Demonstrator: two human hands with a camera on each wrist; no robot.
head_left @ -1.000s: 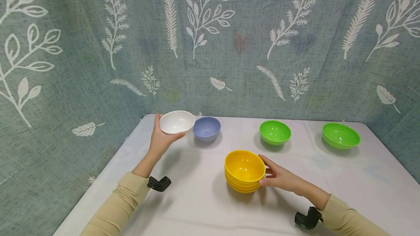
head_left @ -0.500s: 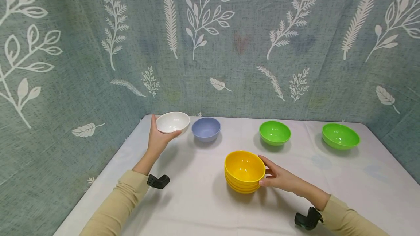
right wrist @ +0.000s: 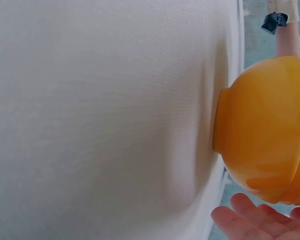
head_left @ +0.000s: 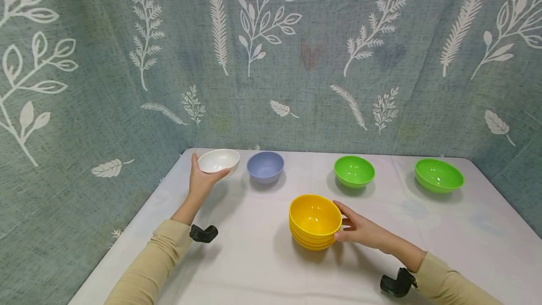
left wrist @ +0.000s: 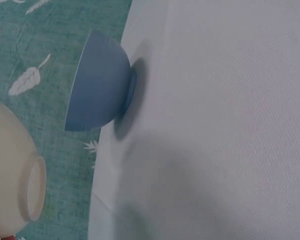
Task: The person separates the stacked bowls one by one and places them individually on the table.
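My left hand grips a white bowl by its near left side, thumb in front and fingers behind. In the left wrist view the white bowl hangs above the table level, its foot showing. To its right a blue bowl stands upright on the cloth. My right hand holds the right side of a stack of yellow bowls, with the thumb at the front and a finger near the rim. The right wrist view shows fingertips close beside the yellow bowls.
Two green bowls stand apart at the back right, one green bowl nearer the middle and the other green bowl by the right edge. A white cloth covers the table. A leaf-patterned grey-green curtain rises behind and at the left.
My left hand has moved the white bowl leftward and lower, widening its gap from the blue bowl. The right hand and the yellow stack have stayed in place.
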